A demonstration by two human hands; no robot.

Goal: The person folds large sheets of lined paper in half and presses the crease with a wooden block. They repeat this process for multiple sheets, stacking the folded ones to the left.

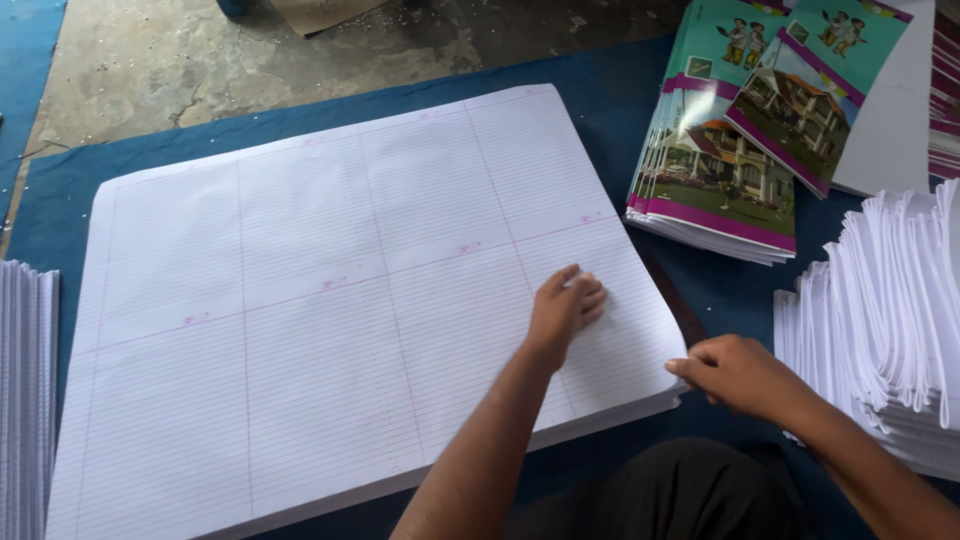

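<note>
In the head view, your left hand (565, 305) lies palm down, fingers loosely together, pressing flat on the top of the ruled sheets (330, 300); its grip is open and closes on nothing. Your right hand (735, 372) sits at the near right corner of that stack, thumb and fingertips pinched on the curled corner of the top sheets, so that grip is closed on paper, though how many sheets it has hold of cannot be told. The ruled sheets are a large, thick stack of white lined paper with pink dividing lines, lying flat on a blue mat (600, 100) spread over the floor and taking up most of the mat's middle. At the mat's far right corner a fanned pile of covers (715, 170), printed with houses and green and purple bands, lies just beyond the stack's right edge, apart from it. Near the right edge, just beside your right hand, stands a tall heap of folded white paper (880, 320). At the left edge another paper pile (25, 400) shows its side. Beyond the mat's far edge lies bare grey concrete floor (200, 60).
</note>
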